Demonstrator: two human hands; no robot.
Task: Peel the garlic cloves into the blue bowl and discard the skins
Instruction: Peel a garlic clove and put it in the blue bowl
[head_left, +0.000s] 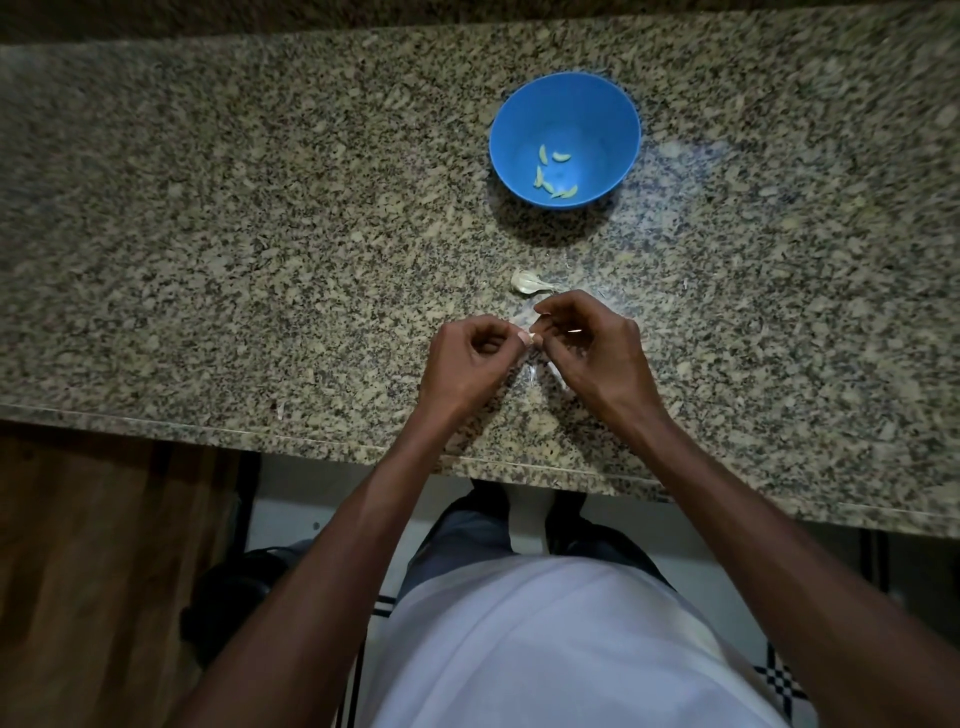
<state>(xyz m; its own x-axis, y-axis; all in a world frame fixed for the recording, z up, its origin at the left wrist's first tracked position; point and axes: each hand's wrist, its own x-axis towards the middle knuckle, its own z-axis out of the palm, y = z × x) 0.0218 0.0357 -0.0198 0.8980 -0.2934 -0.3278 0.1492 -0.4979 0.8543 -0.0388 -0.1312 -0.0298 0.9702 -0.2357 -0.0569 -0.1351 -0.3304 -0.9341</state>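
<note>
A blue bowl (519, 109) stands on the speckled granite counter (208, 234), beyond my hands, with several pale peeled garlic cloves (555, 174) in its bottom. The rest of a garlic bulb (527, 283) lies on the counter between the bowl and my hands. My left hand (467, 364) and my right hand (592, 353) meet fingertip to fingertip just above the counter, both pinching a small garlic clove (688, 335) that is mostly hidden by the fingers. Thin whitish skins (535, 374) lie on the counter under my hands.
The counter's front edge (311, 439) runs just below my wrists. A small scrap of skin (280, 410) lies near that edge at the left. Below the counter are a wooden panel (78, 571) at the left and tiled floor.
</note>
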